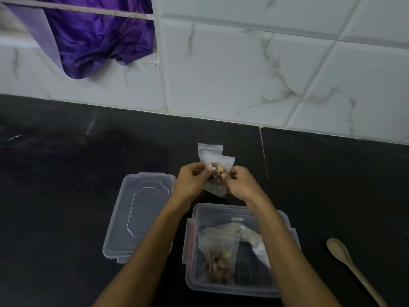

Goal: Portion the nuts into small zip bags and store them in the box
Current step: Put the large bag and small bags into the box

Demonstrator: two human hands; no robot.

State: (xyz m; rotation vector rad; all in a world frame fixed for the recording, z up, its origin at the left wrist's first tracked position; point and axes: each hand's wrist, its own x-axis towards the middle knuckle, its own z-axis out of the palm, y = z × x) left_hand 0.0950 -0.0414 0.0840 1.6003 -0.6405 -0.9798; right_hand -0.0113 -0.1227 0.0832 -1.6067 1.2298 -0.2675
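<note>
Holding: two small clear zip bags of mixed nuts [215, 171] are up off the black stone worktop [66, 173], pinched between both hands above its middle, short of the back edge at the white marbled wall tiles [243, 74].
Cloth: a purple shiny cloth [95, 34] hangs from a recess in the wall past the worktop's back-left corner.
Lid: the clear rectangular plastic lid [141, 213] lies flat, left of centre, just beside the box and apart from it.
Left hand: the left hand [191, 180] has its fingers curled onto the left side of the bags, pinching them.
Bags: one bag overlaps the other, both zip strips pointing to the wall; whether the strips are pressed shut I cannot tell.
Right hand: the right hand [239, 182] grips the right side, fingers curled narrow on the plastic.
Box: the clear rectangular plastic box with clip latches [285, 220] sits open toward the front edge, under the forearms; it holds one filled clear bag of nuts [219, 255] and more crumpled clear plastic [254, 238] to its right.
Spoon: a pale wooden spoon [345, 258] lies near the front-right corner, well apart from the box.
Progress: portioning looks mostly done, no loose nuts showing; left, by my reading, are placing these two bags in the box and fitting the lid.
</note>
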